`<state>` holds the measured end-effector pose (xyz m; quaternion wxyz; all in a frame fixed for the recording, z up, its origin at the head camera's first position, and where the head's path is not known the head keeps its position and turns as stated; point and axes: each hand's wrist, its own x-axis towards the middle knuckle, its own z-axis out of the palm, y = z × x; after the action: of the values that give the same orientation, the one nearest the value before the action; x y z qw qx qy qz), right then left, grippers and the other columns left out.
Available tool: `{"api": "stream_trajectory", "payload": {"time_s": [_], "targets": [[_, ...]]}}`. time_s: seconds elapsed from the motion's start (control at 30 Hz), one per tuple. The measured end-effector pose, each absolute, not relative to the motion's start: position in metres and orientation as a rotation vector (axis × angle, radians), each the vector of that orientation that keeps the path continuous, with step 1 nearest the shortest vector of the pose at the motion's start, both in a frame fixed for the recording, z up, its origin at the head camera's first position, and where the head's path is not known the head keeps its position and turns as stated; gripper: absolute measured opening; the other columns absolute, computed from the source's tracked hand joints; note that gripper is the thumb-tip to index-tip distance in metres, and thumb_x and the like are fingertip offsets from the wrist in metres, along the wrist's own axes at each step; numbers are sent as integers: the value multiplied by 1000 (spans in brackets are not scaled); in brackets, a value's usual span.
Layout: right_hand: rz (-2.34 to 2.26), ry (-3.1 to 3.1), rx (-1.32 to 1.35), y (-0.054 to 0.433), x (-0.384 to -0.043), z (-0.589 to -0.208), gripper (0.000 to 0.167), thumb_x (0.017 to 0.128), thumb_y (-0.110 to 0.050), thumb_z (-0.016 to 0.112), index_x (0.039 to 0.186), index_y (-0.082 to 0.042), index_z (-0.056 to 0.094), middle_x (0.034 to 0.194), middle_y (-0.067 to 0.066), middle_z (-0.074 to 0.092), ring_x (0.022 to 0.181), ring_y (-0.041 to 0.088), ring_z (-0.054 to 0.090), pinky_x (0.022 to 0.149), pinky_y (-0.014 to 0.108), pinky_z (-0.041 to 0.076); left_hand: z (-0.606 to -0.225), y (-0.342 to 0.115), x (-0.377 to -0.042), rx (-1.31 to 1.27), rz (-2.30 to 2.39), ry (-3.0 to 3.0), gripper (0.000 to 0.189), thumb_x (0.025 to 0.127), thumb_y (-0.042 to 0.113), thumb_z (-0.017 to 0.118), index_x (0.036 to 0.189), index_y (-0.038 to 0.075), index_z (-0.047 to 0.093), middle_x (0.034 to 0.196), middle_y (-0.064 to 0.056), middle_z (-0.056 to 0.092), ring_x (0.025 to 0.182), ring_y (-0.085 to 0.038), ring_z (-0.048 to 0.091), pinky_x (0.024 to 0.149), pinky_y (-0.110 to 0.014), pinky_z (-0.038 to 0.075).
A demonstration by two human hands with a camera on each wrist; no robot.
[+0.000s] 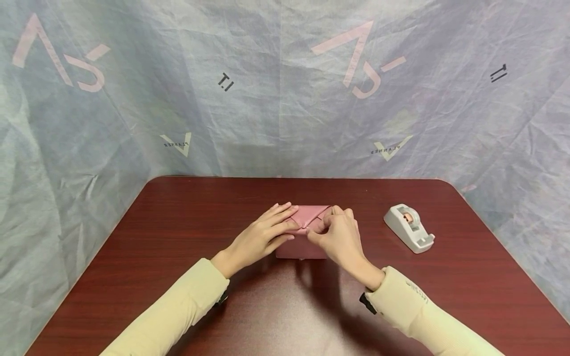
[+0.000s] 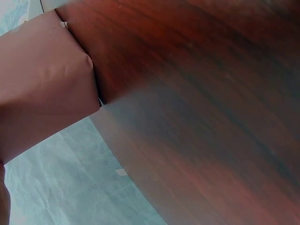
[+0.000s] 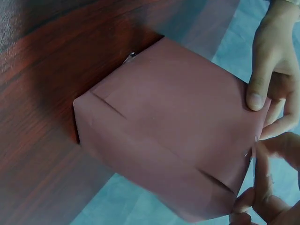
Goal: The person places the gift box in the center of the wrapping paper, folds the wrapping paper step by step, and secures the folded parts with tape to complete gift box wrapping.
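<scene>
A box wrapped in pink paper [image 1: 301, 246] stands on the table, its top flap folded to a point. My left hand [image 1: 256, 241] rests on the box's left top edge, fingers stretched over the top. In the right wrist view, the thumb of that left hand [image 3: 276, 61] presses the near face. My right hand [image 1: 339, 235] is at the right top edge, thumb and forefinger pinching a thin clear strip that looks like tape [image 3: 254, 161]. The left wrist view shows the wrapped box's side [image 2: 47, 70]; most of the left hand lies outside it.
A white tape dispenser [image 1: 408, 228] sits on the dark red wooden table [image 1: 200, 207], right of the box. Grey printed cloth [image 1: 267, 109] hangs behind the table and along both sides.
</scene>
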<state>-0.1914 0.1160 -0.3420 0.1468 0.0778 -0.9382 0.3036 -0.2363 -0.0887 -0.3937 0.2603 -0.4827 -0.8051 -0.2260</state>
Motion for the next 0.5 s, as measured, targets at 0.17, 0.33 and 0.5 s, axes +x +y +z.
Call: {"api": "stream_trajectory", "payload": {"time_s": [0.17,0.33,0.5], "targets": [[927,-2723,212,122,-193,-343,27,66,-25,76,51,-13,58,71,1,50,77,23,43,69,37,35,-395,-88,-237,-1309,-615,-2170,24,86,19,62,109,13,64,135,-10,50,129,-29,41,112,-37,21],[1002,-2718,280,131,-197,-345,22,66,-23,80,73,-13,61,80,5,47,82,23,37,71,34,27,-395,-88,-238,-1311,-615,-2151,23,85,19,63,108,13,64,133,-11,51,128,-29,42,113,-36,21],[1073,-2675,360,134,-202,-347,34,64,-25,82,88,-11,63,94,8,49,89,25,37,73,34,29,-395,-89,-238,-1309,-615,-2167,24,85,18,63,109,13,64,134,-11,51,129,-28,40,112,-37,22]]}}
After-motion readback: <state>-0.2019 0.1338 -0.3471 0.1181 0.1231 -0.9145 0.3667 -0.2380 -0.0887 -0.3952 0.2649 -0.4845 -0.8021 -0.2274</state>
